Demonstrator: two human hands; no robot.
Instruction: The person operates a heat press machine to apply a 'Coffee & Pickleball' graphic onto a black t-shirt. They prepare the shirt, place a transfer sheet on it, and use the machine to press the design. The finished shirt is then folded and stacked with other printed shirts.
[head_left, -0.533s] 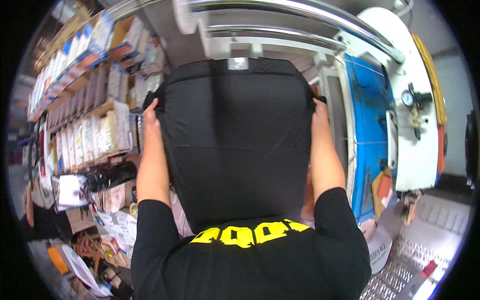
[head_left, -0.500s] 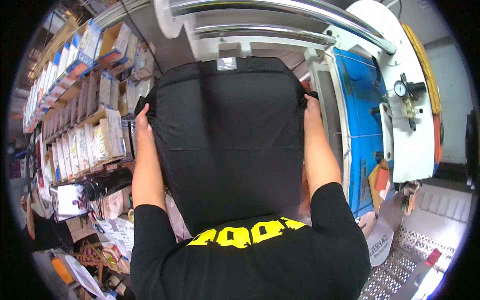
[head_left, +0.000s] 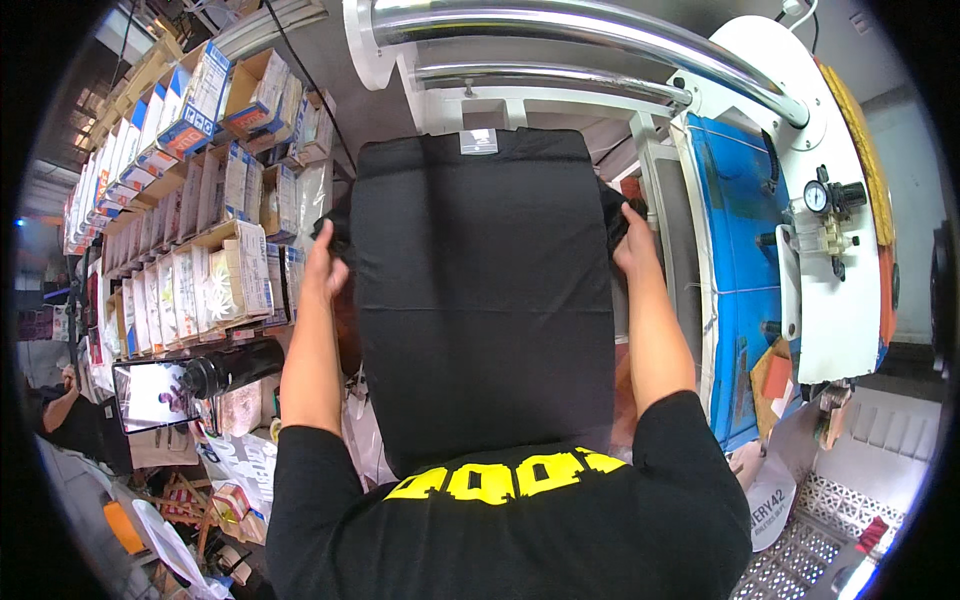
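A black T-shirt (head_left: 484,260) is spread flat in front of me in a squared, board-like shape, with a small grey label (head_left: 478,141) at its far neck edge. My left hand (head_left: 325,265) is closed on black cloth at the shirt's left side, near the sleeve. On the opposite side my right hand (head_left: 635,243) pinches the cloth by the right sleeve. Both arms reach forward along the shirt's sides. Whatever lies beneath the shirt is hidden. A crease runs across its middle.
Beyond the shirt stands a white frame with chrome rollers (head_left: 560,22). At right are a blue panel (head_left: 742,280), a pressure gauge (head_left: 817,196) and a white machine side. Boxes of filed sheets (head_left: 190,285) line the left, above a tablet (head_left: 155,397). Another person's arm (head_left: 62,408) shows far left.
The shirt's sides now run straighter, and the cloth at the shoulders has been drawn down at both edges. Both hands keep their hold. The whole view has shifted slightly.
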